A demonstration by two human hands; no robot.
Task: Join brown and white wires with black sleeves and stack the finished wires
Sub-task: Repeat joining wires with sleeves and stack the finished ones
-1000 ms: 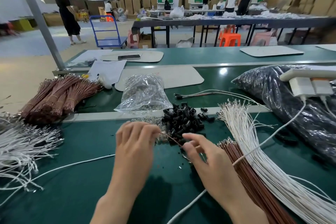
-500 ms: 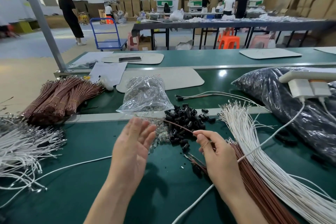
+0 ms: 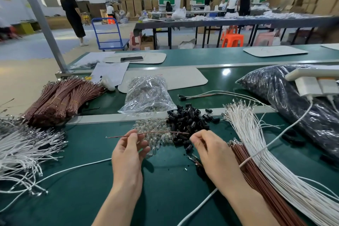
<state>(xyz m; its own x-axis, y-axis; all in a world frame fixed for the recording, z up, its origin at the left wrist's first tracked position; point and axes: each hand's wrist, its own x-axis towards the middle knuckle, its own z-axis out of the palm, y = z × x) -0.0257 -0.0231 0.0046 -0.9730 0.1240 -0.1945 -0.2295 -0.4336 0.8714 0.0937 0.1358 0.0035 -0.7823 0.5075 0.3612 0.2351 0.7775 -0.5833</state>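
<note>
Left hand (image 3: 128,154) is pinching a brown wire (image 3: 159,132) near its bare tip, right hand (image 3: 214,154) is gripping the other end, right beside the black sleeves (image 3: 189,117).

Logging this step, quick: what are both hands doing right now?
Left hand: pinching the brown wire near its left end.
Right hand: pinching the same wire's right end.

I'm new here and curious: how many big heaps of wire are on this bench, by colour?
Brown: 2, bundled brown heap far left, loose brown heap near right.
White: 2, left white heap, right white heap.
Total: 4.
</note>
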